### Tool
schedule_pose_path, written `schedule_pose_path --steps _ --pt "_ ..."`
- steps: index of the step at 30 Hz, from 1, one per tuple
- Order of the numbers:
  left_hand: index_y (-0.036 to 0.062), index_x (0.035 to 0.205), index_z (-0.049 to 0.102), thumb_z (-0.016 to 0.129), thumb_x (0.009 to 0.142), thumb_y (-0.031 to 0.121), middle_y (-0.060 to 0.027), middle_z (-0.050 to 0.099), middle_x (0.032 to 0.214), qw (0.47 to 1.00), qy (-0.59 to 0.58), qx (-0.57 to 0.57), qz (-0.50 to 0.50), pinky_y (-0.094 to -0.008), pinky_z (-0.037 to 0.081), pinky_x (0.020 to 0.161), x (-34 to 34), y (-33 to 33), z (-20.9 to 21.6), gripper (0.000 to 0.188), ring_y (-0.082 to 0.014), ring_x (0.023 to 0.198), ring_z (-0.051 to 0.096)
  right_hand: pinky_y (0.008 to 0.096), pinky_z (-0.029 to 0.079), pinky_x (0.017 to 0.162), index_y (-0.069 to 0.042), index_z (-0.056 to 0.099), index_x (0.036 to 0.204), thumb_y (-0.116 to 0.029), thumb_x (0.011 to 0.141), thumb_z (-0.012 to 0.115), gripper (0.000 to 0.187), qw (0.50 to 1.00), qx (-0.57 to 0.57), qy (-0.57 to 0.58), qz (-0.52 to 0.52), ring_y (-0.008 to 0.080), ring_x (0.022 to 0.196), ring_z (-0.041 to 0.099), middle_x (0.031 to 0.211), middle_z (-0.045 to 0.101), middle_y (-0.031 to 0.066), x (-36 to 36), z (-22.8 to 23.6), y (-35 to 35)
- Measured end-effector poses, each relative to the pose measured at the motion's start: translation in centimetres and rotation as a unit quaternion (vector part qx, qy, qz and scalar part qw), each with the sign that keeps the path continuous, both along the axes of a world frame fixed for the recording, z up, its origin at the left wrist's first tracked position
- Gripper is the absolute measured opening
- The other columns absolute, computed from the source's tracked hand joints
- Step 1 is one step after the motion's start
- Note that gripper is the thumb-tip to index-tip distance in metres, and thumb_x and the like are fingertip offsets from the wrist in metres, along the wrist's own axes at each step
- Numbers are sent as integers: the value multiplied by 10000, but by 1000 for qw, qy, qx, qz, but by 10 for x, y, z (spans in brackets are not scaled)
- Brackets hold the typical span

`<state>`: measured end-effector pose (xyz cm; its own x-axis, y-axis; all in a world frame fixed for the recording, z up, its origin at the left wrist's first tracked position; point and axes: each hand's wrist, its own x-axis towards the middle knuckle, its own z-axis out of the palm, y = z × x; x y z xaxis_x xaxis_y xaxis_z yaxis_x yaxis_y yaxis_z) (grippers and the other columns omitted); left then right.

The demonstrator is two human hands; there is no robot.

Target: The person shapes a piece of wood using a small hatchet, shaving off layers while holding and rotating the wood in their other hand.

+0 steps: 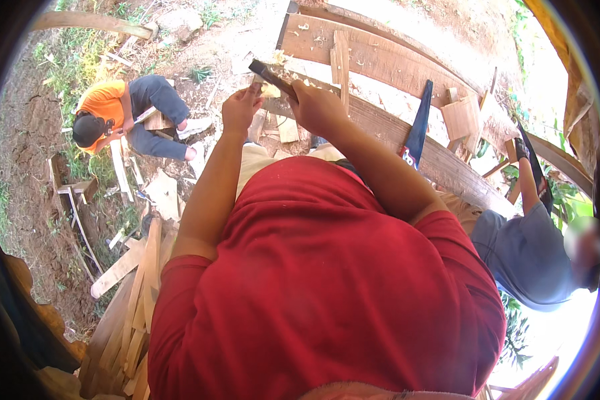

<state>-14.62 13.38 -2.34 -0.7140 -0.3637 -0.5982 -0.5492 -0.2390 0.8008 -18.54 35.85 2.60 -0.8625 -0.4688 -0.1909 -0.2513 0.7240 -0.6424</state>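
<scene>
My right hand (320, 110) is closed around the handle of a wooden-handled tool (275, 79) with a dark, blunt end, which looks like a hammer. That dark end points up and to the left, above my left hand (242, 109). The left fingers are drawn together, thumb side toward the tool; what they pinch, if anything, is too small to tell. A pale piece of wood (269, 91) shows between the two hands. Just beyond my right hand lies a long plank bench (387, 123) with an upright wooden slat (340, 63) on it.
A handsaw (419, 123) with a dark blue blade leans on the planks to the right. On the left, a person in orange (107, 100) sits on the ground with wood. A person in grey (523, 247) works at the right. Wooden strips (140, 300) are piled at lower left.
</scene>
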Motion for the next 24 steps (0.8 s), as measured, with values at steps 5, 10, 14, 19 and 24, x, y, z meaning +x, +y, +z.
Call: schedule_pose_path --steps 5,10,14,19,24 --pt "-108 1216 704 821 993 397 -129 749 1089 1000 -14 -27 0 -271 640 875 -5 3 -1 564 -182 958 750 581 563 743 -84 594 1150 -324 1039 646 270 1000 18 -14 -4 452 831 740 888 752 206 3 -12 6" --pt "-108 1212 700 823 990 405 -125 746 1075 1000 4 -19 -8 -273 640 864 -3 -3 -8 572 -178 944 749 578 570 757 -81 591 1151 -319 1039 643 268 1000 -5 -20 -9 452 844 741 902 755 199 4 -1 1" --pt "-113 1209 698 825 989 401 -129 746 1080 1000 0 -14 1 -269 639 861 -5 3 3 574 -177 938 747 581 567 759 -80 586 1141 -314 1039 641 261 999 22 -27 7 453 852 740 902 753 198 -2 -8 3" --pt "-117 1219 687 828 988 385 -134 745 1076 1000 -12 -11 10 -266 641 866 -9 2 5 571 -184 941 751 580 564 761 -87 589 1145 -294 1042 633 236 1000 -1 -23 3 449 877 741 907 756 189 5 -14 7" --pt "-106 1205 683 824 992 387 -146 739 1071 1000 -7 -10 14 -263 644 850 -9 6 5 556 -188 922 753 591 556 706 -94 595 1135 -280 1049 621 207 1000 -13 22 11 446 808 739 881 753 177 5 -11 7"
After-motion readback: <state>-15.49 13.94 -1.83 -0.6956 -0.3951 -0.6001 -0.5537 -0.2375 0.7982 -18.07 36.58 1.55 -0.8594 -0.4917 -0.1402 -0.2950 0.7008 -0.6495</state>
